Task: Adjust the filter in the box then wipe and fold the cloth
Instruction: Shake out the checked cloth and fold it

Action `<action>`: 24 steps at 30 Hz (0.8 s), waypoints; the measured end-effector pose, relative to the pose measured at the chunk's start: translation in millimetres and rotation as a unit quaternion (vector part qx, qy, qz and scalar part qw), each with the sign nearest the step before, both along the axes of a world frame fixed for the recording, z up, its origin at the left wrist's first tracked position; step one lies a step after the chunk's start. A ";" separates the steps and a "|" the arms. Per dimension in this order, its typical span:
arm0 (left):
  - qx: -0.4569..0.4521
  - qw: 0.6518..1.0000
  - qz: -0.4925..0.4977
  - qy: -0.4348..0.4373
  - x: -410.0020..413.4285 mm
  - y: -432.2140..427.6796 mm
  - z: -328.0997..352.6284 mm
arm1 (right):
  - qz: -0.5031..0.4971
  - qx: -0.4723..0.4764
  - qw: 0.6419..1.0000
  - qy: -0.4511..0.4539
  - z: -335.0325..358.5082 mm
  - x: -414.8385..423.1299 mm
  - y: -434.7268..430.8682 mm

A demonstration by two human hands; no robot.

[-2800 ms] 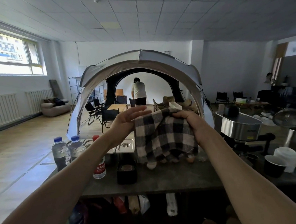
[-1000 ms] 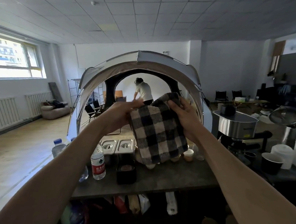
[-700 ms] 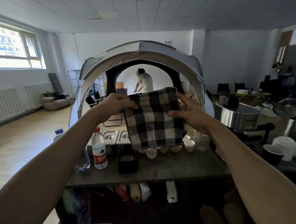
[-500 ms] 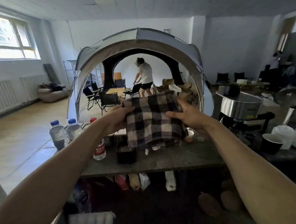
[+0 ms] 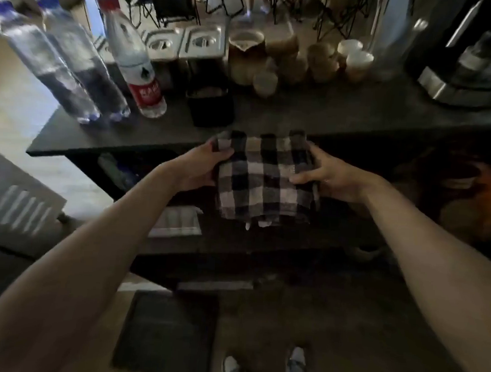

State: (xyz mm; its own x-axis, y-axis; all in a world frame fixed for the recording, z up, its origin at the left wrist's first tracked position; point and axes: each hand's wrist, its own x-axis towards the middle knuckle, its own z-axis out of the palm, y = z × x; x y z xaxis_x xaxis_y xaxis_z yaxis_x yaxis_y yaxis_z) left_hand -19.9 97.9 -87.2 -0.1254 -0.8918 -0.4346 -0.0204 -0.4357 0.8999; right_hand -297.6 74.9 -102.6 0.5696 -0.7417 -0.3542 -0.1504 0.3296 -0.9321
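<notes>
A black-and-white checked cloth point(image 5: 264, 178), folded into a rough square, hangs in front of the dark table's near edge. My left hand point(image 5: 202, 166) grips its upper left corner and left side. My right hand point(image 5: 327, 176) holds its right edge, thumb on the front face. A small black box point(image 5: 210, 107) with a brownish filter in its top stands on the table just beyond the cloth, apart from both hands.
On the dark table point(image 5: 328, 110) stand three water bottles point(image 5: 74, 63) at the left, lidded steel pans point(image 5: 186, 42), a glass jug and several small cups point(image 5: 290, 63), and a steel machine point(image 5: 469, 66) at the right. Shelves lie below the tabletop. My shoes show on the floor.
The view has swung down from the room to the table edge and floor. Both hands have lowered the folded cloth from chest height to just in front of the table's near edge.
</notes>
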 end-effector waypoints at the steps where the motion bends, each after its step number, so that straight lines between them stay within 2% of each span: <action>1: -0.016 1.000 0.011 -0.003 0.0 2.4 -13.5 | -0.011 0.004 1.000 0.000 -21.9 1.4 3.1; 5: -0.073 0.996 0.015 -0.052 -0.9 -7.2 -56.8 | -0.097 0.023 0.995 -0.028 -90.0 10.4 6.3; 10: 0.006 0.995 0.040 -0.092 8.2 -22.9 -153.6 | -0.119 0.048 0.992 0.009 -170.9 17.6 -13.9; 13: 0.016 0.988 0.072 -0.137 12.4 -34.1 -210.5 | -0.114 -0.008 0.988 0.107 -211.3 31.6 -23.1; 17: -0.058 0.954 0.089 -0.279 15.8 -54.6 -258.7 | -0.067 -0.151 0.959 0.232 -244.2 62.1 -32.0; 18: -0.075 0.941 0.083 -0.319 13.8 -56.8 -264.1 | -0.053 -0.203 0.931 0.300 -247.8 68.3 -33.6; 19: -0.093 0.916 0.069 -0.385 10.6 -57.1 -268.2 | -0.040 -0.272 0.881 0.384 -248.4 73.8 -35.6; 20: -0.130 0.868 0.047 -0.478 5.1 -54.9 -270.0 | -0.033 -0.349 0.821 0.450 -247.7 78.4 -37.4; 21: -0.184 0.804 0.018 -0.566 -0.6 -50.8 -271.6 | -0.032 -0.422 0.771 0.476 -246.1 83.2 -38.9; 22: -0.241 0.748 -0.018 -0.618 -5.5 -47.0 -274.6 | -0.030 -0.477 0.745 0.466 -246.4 87.6 -40.6; 23: -0.283 0.718 -0.055 -0.634 -11.0 -42.6 -275.0 | -0.013 -0.509 0.734 0.449 -250.2 91.6 -43.0; 24: -0.308 0.704 -0.092 -0.633 -12.6 -40.9 -283.8 | 0.013 -0.517 0.731 0.446 -255.5 95.2 -45.4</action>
State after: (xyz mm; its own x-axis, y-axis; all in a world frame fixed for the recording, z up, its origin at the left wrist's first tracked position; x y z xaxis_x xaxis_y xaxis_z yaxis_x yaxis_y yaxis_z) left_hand -32.5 56.9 -371.0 -0.1238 -0.9791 0.1613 -0.9814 0.1448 0.1257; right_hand -202.4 29.5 -358.1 0.4726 -0.8686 0.1486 -0.8434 -0.4947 -0.2094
